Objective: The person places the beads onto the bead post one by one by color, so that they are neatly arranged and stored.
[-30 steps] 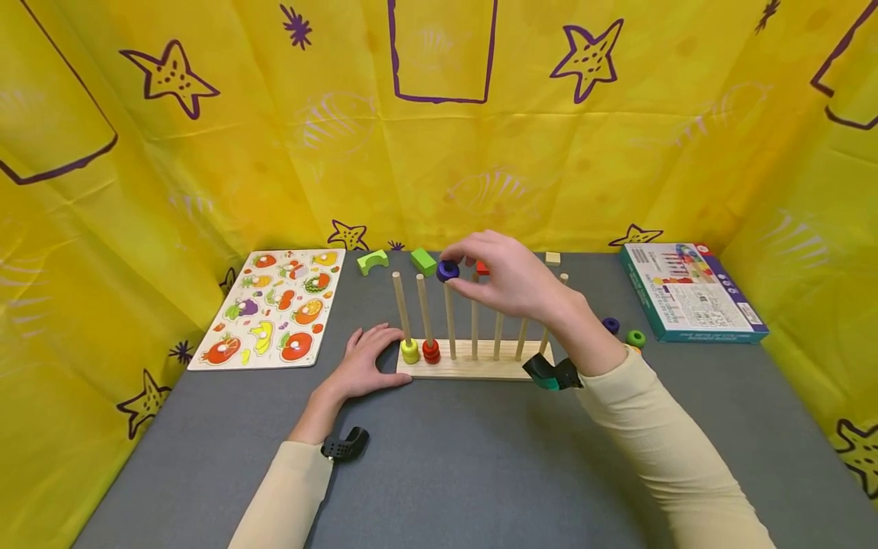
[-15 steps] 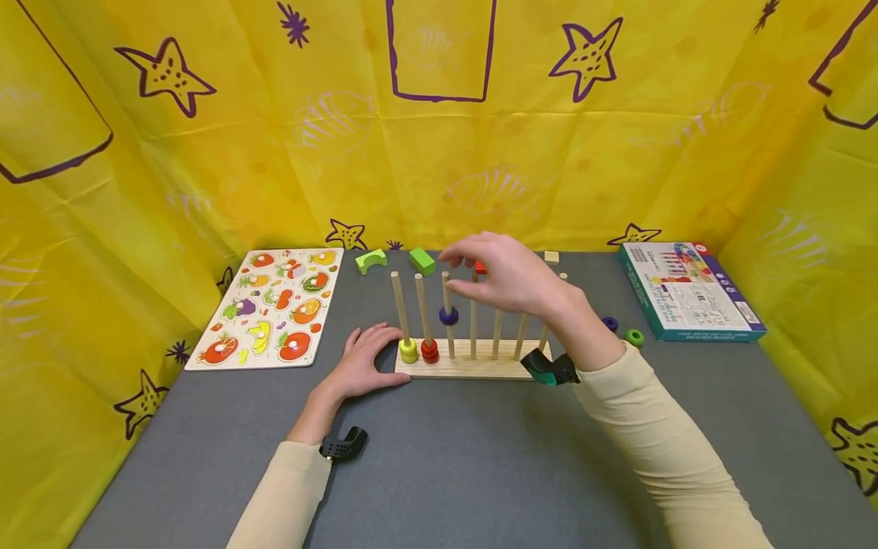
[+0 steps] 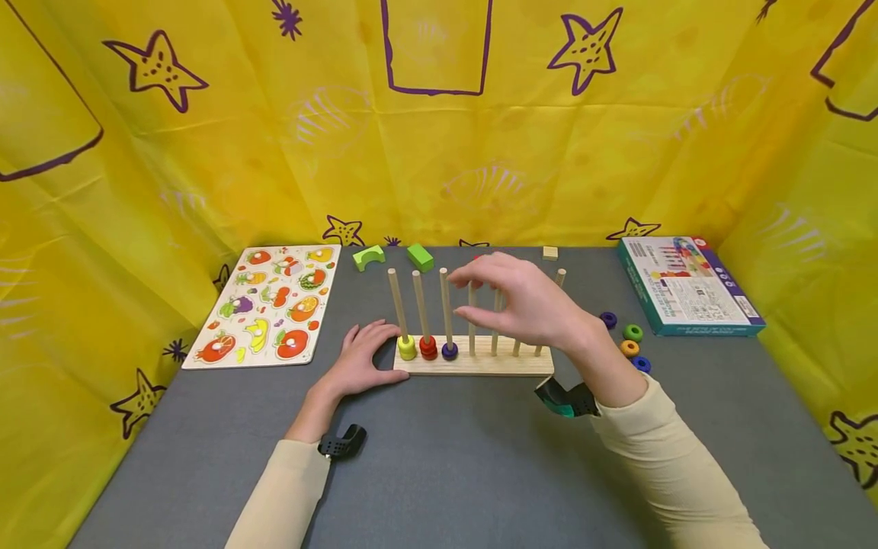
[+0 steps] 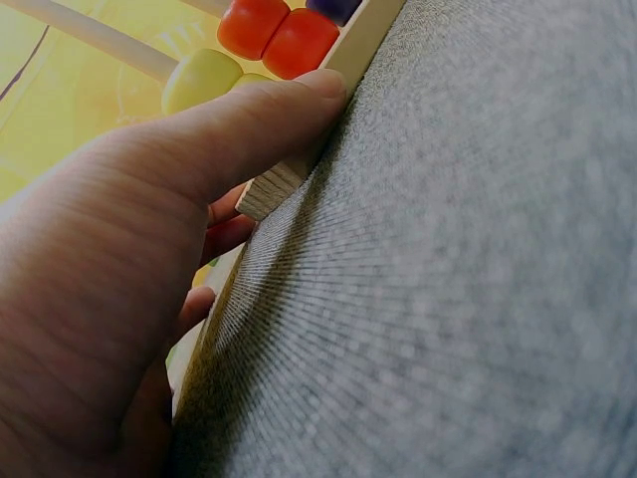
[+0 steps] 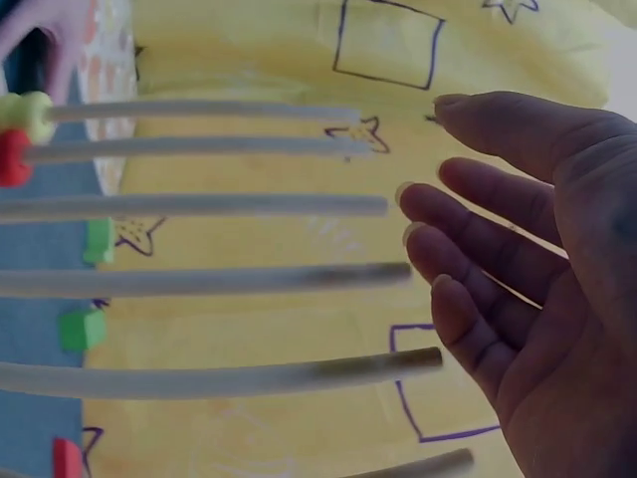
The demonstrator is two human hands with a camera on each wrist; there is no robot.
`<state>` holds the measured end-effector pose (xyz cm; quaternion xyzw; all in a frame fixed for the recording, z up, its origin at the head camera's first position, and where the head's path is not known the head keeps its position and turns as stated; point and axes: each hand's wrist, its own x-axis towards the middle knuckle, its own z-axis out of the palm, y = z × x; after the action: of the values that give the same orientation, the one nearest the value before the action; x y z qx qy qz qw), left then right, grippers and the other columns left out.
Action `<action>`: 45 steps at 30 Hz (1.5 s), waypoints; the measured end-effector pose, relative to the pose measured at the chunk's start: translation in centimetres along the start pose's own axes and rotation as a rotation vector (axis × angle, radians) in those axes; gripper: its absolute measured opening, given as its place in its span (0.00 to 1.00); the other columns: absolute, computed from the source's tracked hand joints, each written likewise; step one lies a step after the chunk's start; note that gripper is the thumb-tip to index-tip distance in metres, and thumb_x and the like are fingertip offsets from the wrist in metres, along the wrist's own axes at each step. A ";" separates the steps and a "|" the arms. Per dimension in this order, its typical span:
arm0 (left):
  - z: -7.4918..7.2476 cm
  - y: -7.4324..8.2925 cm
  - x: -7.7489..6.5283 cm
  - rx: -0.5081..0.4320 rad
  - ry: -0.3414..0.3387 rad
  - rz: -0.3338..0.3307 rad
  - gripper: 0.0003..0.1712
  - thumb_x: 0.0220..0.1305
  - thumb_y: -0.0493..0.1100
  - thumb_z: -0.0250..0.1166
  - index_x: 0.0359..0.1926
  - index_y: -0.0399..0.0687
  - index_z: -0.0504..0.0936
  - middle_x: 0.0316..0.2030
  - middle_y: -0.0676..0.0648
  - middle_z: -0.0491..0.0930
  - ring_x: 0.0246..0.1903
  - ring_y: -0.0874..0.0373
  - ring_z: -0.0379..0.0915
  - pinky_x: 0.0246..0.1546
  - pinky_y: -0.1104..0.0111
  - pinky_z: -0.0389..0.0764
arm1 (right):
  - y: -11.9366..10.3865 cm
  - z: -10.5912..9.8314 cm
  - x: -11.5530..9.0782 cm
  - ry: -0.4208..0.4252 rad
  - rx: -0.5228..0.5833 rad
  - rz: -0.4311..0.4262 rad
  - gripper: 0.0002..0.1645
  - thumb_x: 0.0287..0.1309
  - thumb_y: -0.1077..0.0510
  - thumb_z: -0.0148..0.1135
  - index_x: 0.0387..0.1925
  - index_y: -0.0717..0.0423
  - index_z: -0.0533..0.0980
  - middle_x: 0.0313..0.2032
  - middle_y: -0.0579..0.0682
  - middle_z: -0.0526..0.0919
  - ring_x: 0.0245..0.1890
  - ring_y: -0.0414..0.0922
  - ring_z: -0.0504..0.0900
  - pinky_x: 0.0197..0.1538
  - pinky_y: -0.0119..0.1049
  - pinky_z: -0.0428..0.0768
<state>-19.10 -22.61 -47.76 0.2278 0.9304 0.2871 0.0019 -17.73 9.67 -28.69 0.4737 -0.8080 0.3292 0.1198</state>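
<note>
Visibly, the right hand (image 3: 514,297) is held above the wooden base (image 3: 473,367), its thumb and fingertips kept apart near the tops of the upright pegs (image 3: 447,305). The left hand (image 3: 360,362) is clasped round the base's nine o'clock end, the thumb laid along the front edge and the fingers set behind. With the base taken as the dial's centre and twelve facing the curtain, yellow rings (image 3: 408,348) are seated on the peg nearest nine, red rings (image 3: 428,349) on the next, and a purple ring (image 3: 450,351) at the foot of the third. At three o'clock a loose purple ring (image 3: 607,320), green ring (image 3: 632,332), orange ring (image 3: 629,348) and blue ring (image 3: 641,364) are scattered on the desk (image 3: 439,473). Farther out, a boxed set (image 3: 693,286) is laid at two, a fruit puzzle board (image 3: 270,306) at ten, two green blocks (image 3: 421,258) at eleven and a pale block (image 3: 550,253) at one. The scene is backed by a yellow curtain (image 3: 274,183).
</note>
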 end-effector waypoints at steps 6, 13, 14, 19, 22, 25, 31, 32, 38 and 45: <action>0.0 0.0 0.0 0.000 0.001 -0.001 0.43 0.52 0.58 0.76 0.66 0.44 0.75 0.67 0.41 0.71 0.73 0.42 0.51 0.70 0.39 0.36 | 0.1 1.3 -2.3 -0.044 0.035 0.039 0.22 0.55 0.59 0.76 0.52 0.57 0.82 0.47 0.46 0.84 0.46 0.45 0.80 0.51 0.41 0.79; 0.0 0.1 0.0 0.003 0.008 0.007 0.43 0.52 0.58 0.76 0.66 0.44 0.75 0.66 0.41 0.72 0.73 0.42 0.52 0.69 0.39 0.37 | 1.1 2.1 -5.4 -0.102 0.076 0.096 0.22 0.57 0.58 0.75 0.54 0.54 0.81 0.50 0.44 0.84 0.46 0.43 0.79 0.49 0.42 0.80; -0.1 0.2 0.0 0.003 0.010 0.009 0.43 0.52 0.58 0.76 0.65 0.44 0.75 0.66 0.41 0.72 0.73 0.42 0.52 0.69 0.39 0.38 | 1.2 2.1 -5.8 -0.107 0.088 0.103 0.22 0.57 0.58 0.75 0.54 0.53 0.81 0.50 0.43 0.84 0.46 0.43 0.79 0.48 0.42 0.80; -0.2 0.2 0.1 0.005 0.012 0.010 0.43 0.52 0.58 0.76 0.65 0.43 0.75 0.66 0.40 0.72 0.72 0.41 0.53 0.69 0.38 0.38 | 1.7 2.3 -8.3 -0.121 0.113 0.149 0.23 0.55 0.58 0.76 0.53 0.52 0.81 0.49 0.44 0.84 0.45 0.41 0.79 0.47 0.40 0.81; -0.3 0.2 0.1 0.007 0.005 0.009 0.43 0.52 0.58 0.76 0.65 0.43 0.75 0.66 0.40 0.72 0.73 0.41 0.53 0.69 0.38 0.38 | 2.4 2.5 -9.8 -0.108 0.118 0.150 0.23 0.54 0.60 0.77 0.52 0.51 0.81 0.47 0.42 0.83 0.43 0.39 0.78 0.45 0.42 0.81; -0.3 0.2 0.1 0.009 -0.001 0.006 0.43 0.53 0.58 0.76 0.66 0.44 0.74 0.66 0.41 0.72 0.73 0.42 0.52 0.69 0.39 0.37 | 3.4 2.7 -11.3 -0.086 0.114 0.141 0.23 0.53 0.61 0.78 0.51 0.49 0.81 0.47 0.41 0.83 0.43 0.38 0.78 0.43 0.41 0.81; -0.2 0.2 0.1 0.000 0.002 0.004 0.43 0.52 0.58 0.76 0.66 0.44 0.74 0.66 0.41 0.72 0.73 0.42 0.52 0.69 0.39 0.37 | 6.2 2.1 -14.3 -0.051 0.097 0.184 0.25 0.50 0.65 0.78 0.50 0.51 0.81 0.45 0.42 0.84 0.40 0.42 0.79 0.41 0.40 0.81; -0.2 0.2 0.1 0.001 0.003 0.003 0.43 0.52 0.58 0.76 0.65 0.44 0.75 0.66 0.41 0.72 0.73 0.42 0.52 0.69 0.39 0.37 | 6.6 1.9 -14.7 -0.046 0.089 0.201 0.25 0.50 0.65 0.78 0.51 0.51 0.81 0.45 0.43 0.84 0.40 0.43 0.80 0.41 0.40 0.81; -0.2 0.3 0.0 0.010 0.001 0.003 0.43 0.52 0.58 0.76 0.65 0.44 0.75 0.66 0.41 0.72 0.73 0.42 0.52 0.69 0.39 0.38 | 9.2 0.5 -17.0 0.006 0.031 0.278 0.24 0.51 0.67 0.76 0.51 0.51 0.81 0.42 0.51 0.86 0.38 0.47 0.80 0.39 0.37 0.79; -0.1 0.2 0.0 0.001 0.019 0.018 0.43 0.52 0.58 0.77 0.65 0.44 0.75 0.65 0.41 0.73 0.72 0.41 0.53 0.68 0.38 0.39 | 11.8 -0.9 -18.3 0.075 0.002 0.351 0.22 0.55 0.69 0.73 0.52 0.56 0.81 0.41 0.55 0.86 0.37 0.47 0.80 0.39 0.34 0.77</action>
<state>-19.02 -22.58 -47.58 0.2337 0.9284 0.2889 -0.0095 -18.29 26.79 -42.19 0.3131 -0.8728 0.3634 0.0900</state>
